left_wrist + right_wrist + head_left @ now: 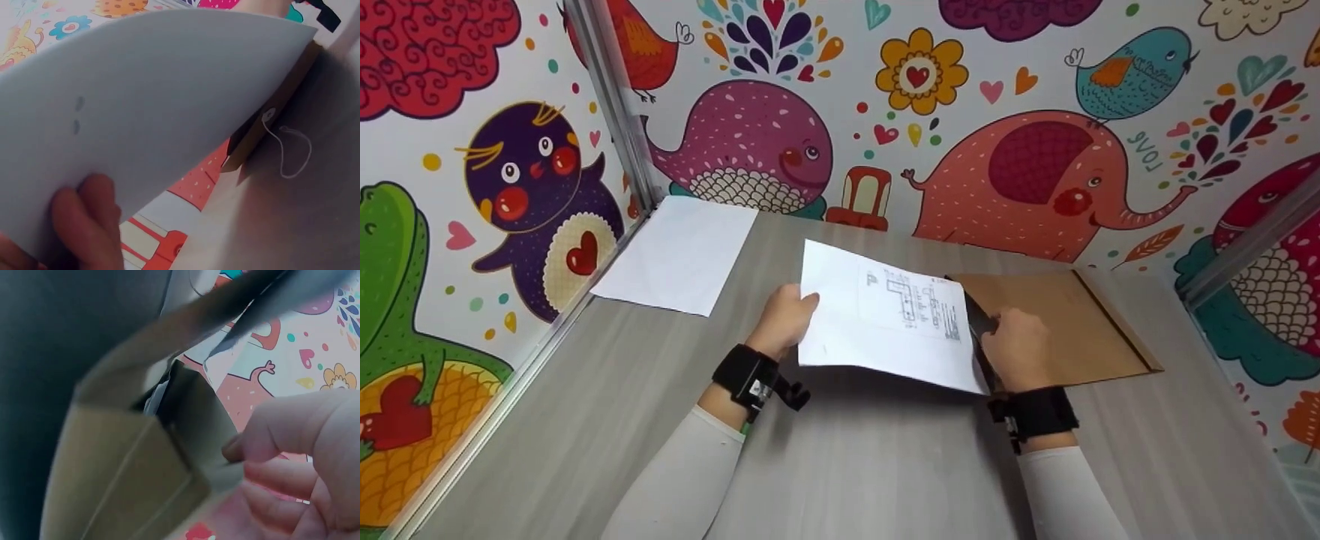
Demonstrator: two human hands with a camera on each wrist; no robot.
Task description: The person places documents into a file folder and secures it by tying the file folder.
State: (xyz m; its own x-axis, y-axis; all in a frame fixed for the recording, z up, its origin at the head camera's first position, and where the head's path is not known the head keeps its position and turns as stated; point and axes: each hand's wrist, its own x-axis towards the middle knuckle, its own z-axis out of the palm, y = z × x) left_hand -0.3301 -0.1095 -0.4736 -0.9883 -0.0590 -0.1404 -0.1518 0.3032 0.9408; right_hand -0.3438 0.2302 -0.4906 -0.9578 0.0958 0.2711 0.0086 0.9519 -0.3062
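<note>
My left hand [781, 321] pinches the left edge of a white paper sheet [844, 319] printed with a technical drawing; the fingers [90, 216] press its underside in the left wrist view. The sheet is raised and slightly bent, its right edge at the mouth of a brown kraft document envelope [1069, 322]. My right hand [1020, 349] grips the envelope's opening edge. In the right wrist view the mouth of the envelope [129, 478] gapes, with a pale paper edge [154, 398] inside. A white string [289, 174] hangs from a round button [269, 115] on the envelope.
Another white sheet [679, 255] lies flat on the grey wood-grain table [855, 465] at the back left. Walls with cartoon animals [757, 142] stand behind and to both sides, with metal posts [619, 112] at the corners.
</note>
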